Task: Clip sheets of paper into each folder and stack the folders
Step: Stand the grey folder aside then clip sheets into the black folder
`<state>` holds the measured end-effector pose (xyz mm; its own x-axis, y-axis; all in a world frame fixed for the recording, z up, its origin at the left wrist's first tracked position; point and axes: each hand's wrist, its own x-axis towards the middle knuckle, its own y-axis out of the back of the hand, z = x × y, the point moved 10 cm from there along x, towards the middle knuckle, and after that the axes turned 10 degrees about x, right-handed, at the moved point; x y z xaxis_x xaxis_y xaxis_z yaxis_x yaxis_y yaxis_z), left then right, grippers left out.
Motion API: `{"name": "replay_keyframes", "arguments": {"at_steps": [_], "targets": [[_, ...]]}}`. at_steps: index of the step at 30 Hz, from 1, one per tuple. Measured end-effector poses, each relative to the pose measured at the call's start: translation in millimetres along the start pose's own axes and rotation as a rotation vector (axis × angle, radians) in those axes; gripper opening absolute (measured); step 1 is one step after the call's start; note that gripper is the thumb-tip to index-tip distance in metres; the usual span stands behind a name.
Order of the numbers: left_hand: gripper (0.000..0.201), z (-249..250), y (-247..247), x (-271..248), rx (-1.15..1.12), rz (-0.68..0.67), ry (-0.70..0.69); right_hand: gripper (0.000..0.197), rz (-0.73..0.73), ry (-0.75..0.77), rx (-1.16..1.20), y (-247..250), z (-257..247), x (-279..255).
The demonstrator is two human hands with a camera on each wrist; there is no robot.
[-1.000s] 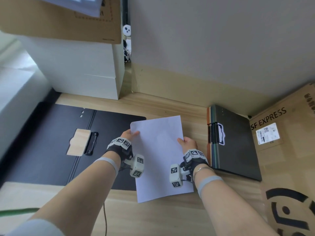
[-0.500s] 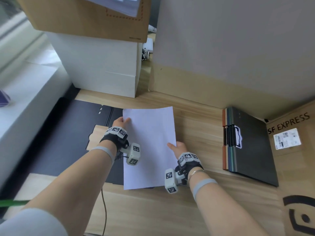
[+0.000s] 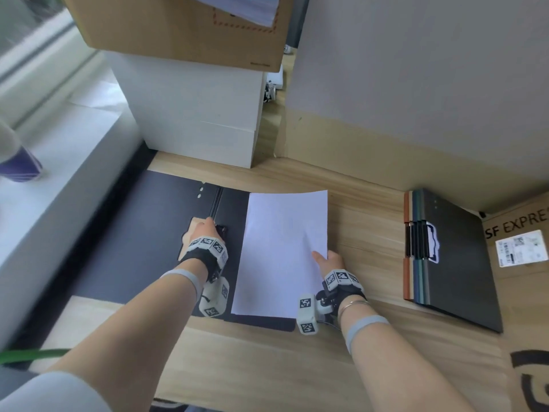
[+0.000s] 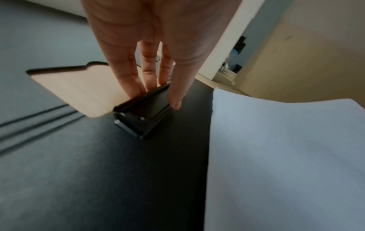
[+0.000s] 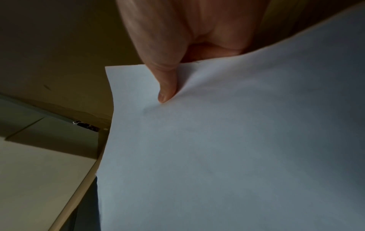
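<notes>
An open black folder lies flat on the wooden table at the left. Its black clip with a tan lever sits near the spine. My left hand reaches onto the clip; in the left wrist view its fingers are straight, tips on the lever by the hinge, thumb tip at the clip's black jaw. My right hand pinches the right edge of white paper, thumb on top. The paper hangs over the folder's right half. Several closed folders are stacked at the right.
A white box with a cardboard box on top stands behind the open folder. A printed cardboard box flanks the closed folders on the right. A grey partition closes the back, a white sill the left.
My left hand has let go of the paper and moved left onto the clip. The paper has shifted left over the folder, held by my right hand alone.
</notes>
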<state>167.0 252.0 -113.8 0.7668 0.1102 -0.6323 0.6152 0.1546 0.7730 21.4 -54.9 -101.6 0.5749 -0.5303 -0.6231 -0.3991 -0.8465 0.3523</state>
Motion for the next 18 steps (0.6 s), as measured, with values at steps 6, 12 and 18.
{"name": "replay_keyframes", "arguments": {"at_steps": [6, 12, 18], "targets": [[0.047, 43, -24, -14, 0.004, 0.010, -0.133, 0.034, 0.020, -0.016, 0.023, 23, 9, -4], [0.043, 70, -38, -21, 0.035, 0.031, -0.189, 0.036, 0.038, -0.041, 0.067, 44, 24, -2], [0.029, 78, -33, -29, 0.083, 0.039, -0.204, 0.035, -0.004, -0.048, 0.048, 29, 21, -1]]}}
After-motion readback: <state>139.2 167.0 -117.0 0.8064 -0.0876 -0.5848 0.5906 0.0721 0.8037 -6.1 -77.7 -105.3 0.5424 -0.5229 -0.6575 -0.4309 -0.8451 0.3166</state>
